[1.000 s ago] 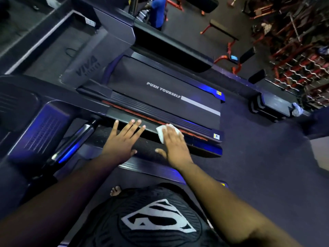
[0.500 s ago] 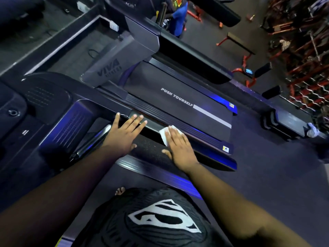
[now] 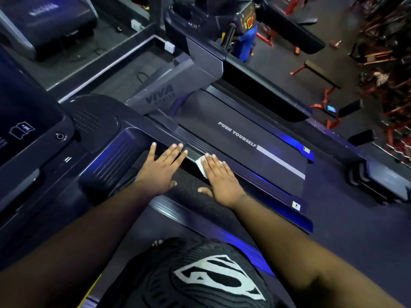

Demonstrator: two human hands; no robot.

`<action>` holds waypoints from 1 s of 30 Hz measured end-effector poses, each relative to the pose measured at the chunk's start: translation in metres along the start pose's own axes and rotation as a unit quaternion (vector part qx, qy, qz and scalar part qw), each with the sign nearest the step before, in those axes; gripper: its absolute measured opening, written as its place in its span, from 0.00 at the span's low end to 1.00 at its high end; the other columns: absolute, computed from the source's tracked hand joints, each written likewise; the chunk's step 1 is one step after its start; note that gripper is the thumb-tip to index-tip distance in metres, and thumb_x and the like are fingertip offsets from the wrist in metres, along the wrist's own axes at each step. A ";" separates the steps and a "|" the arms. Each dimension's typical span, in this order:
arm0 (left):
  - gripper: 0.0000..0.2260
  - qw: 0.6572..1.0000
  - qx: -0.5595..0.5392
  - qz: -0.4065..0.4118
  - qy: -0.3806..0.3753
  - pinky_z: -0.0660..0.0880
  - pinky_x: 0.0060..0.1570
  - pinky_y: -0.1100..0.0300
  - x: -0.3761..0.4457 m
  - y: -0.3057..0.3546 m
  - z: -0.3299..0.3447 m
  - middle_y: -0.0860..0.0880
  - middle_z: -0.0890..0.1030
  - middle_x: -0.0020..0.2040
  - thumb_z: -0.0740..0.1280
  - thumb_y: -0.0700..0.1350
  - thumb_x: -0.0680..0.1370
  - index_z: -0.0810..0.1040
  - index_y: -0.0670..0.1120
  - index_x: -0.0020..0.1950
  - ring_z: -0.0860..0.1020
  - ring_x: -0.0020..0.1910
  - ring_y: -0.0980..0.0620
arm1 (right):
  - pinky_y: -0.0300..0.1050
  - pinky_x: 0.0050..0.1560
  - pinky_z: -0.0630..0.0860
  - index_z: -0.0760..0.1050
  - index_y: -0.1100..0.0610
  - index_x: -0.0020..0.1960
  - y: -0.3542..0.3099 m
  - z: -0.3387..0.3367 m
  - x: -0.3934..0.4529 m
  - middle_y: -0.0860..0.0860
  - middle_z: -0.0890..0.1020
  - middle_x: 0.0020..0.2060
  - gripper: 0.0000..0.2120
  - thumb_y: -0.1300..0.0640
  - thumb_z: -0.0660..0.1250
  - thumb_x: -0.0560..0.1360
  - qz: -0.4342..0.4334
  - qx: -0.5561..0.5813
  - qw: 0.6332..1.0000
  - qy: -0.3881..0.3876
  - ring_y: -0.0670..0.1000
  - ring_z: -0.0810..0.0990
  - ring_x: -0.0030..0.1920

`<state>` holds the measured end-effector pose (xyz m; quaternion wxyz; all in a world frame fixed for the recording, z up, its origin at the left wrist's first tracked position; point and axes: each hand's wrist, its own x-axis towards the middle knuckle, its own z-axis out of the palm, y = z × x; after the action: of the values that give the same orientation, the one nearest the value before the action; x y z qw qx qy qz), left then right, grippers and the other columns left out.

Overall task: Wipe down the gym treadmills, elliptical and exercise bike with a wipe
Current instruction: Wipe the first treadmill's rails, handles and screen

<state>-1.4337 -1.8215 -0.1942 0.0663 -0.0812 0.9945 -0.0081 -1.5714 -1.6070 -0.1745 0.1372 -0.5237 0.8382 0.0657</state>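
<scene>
1. Since a sec ago, wipe [image 3: 201, 166] has slid left w/ my right hand [image 3: 219, 177], flat-pressing it on the treadmill rail [image 3: 244, 172], for even contact.
2. Left hand [image 3: 161, 168] flat, holding nothing, probably bracing me.

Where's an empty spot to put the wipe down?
The black belt beside the words PUSH YOURSELF is bare. So is the floor right of the treadmill. It is crowded where the left hand and right hand press by the wipe.

Dim gym with blue glare on the treadmill [image 3: 298, 138] edges, wide-angle bending and blurred far corners.
</scene>
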 end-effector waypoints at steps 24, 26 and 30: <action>0.48 0.998 0.022 -0.023 -0.056 0.37 0.76 0.31 -0.008 0.030 -0.018 0.47 0.34 0.82 0.65 0.60 0.80 0.31 0.48 0.81 0.38 0.82 0.49 | 0.55 0.81 0.40 0.34 0.55 0.82 0.019 0.003 -0.026 0.50 0.34 0.81 0.47 0.36 0.60 0.80 -0.021 -0.010 0.999 -0.024 0.51 0.33 0.80; 0.47 0.998 0.031 -0.008 -0.057 0.38 0.76 0.31 -0.005 0.050 -0.021 0.47 0.34 0.83 0.65 0.60 0.80 0.32 0.47 0.82 0.38 0.82 0.49 | 0.55 0.81 0.40 0.34 0.55 0.82 0.033 0.010 -0.042 0.50 0.35 0.81 0.47 0.36 0.60 0.80 -0.017 -0.005 1.000 -0.019 0.51 0.34 0.80; 0.47 0.997 0.037 0.001 -0.069 0.38 0.76 0.32 -0.001 0.094 -0.022 0.46 0.33 0.82 0.64 0.59 0.80 0.31 0.47 0.81 0.37 0.82 0.49 | 0.55 0.81 0.41 0.35 0.55 0.82 0.059 0.022 -0.079 0.50 0.36 0.81 0.46 0.35 0.59 0.80 -0.003 -0.005 1.000 -0.013 0.51 0.35 0.81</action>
<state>-1.4511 -1.7290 -0.1746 0.1375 -0.0781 0.9867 -0.0387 -1.5879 -1.5077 -0.1744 0.1452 -0.5264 0.8343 0.0763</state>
